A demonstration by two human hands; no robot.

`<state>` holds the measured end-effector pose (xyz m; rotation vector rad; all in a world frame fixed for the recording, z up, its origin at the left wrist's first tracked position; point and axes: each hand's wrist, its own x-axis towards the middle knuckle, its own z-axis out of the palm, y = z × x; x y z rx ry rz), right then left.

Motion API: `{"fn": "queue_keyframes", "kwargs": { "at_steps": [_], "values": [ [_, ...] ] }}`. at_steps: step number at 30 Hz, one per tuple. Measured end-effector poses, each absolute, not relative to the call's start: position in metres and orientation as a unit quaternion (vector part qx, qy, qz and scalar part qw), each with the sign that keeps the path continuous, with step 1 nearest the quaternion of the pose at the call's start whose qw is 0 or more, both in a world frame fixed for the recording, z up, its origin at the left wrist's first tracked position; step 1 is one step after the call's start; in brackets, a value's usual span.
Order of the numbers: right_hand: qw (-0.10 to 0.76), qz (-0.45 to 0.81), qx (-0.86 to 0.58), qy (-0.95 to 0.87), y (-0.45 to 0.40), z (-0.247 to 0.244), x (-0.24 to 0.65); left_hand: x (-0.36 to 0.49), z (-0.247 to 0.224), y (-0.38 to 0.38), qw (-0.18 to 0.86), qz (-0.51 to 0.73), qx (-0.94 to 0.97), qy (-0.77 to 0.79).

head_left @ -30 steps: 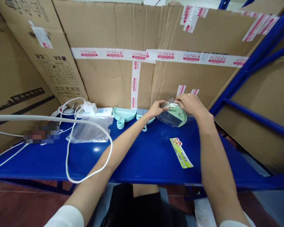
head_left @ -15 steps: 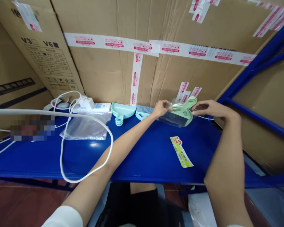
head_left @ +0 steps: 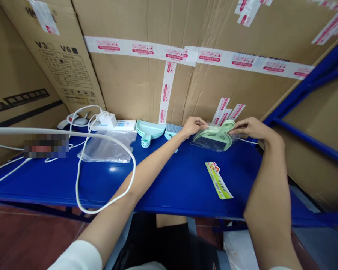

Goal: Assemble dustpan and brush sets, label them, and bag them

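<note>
A pale green dustpan and brush set (head_left: 227,131) lies in a clear plastic bag (head_left: 204,140) at the back right of the blue table. My left hand (head_left: 195,125) pinches the bag's upper left edge. On the other side, my right hand (head_left: 245,128) has its fingers closed at the green handle end, where bag film shows. Stacked light blue dustpans (head_left: 150,131) sit left of my left hand, beside blue brushes (head_left: 173,129) partly hidden by my left forearm. A yellow-green label card (head_left: 218,180) lies in front of the bag.
Flat clear bags (head_left: 108,148) lie on the table (head_left: 171,187) at left, near a white power strip (head_left: 126,125). A white cable (head_left: 133,168) loops across my left forearm. Large cardboard boxes (head_left: 129,86) stand behind; a blue metal frame (head_left: 307,84) rises at right.
The green set has tilted and sits farther inside the bag, its dark panel now facing more toward me. Both hands keep their grip. The whole view has shifted slightly.
</note>
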<state>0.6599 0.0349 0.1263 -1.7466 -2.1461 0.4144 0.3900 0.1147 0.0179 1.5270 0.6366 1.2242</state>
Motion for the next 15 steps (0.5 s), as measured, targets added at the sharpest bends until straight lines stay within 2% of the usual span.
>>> {"fn": "queue_keyframes", "kwargs": {
  "at_steps": [4, 10, 15],
  "values": [
    [0.108, 0.179, -0.588, -0.781, 0.036, 0.132, 0.657, 0.395, 0.016, 0.113, 0.492, 0.539, 0.623, 0.283],
    [0.125, 0.060, -0.641, -0.755, 0.036, 0.137, 0.654, 0.396, 0.024, 0.105, 0.486, 0.549, 0.617, 0.286],
    [0.134, 0.038, -0.640, -0.756, 0.031, 0.139, 0.647, 0.394, 0.031, 0.100, 0.495, 0.545, 0.613, 0.286]
  ]
}}
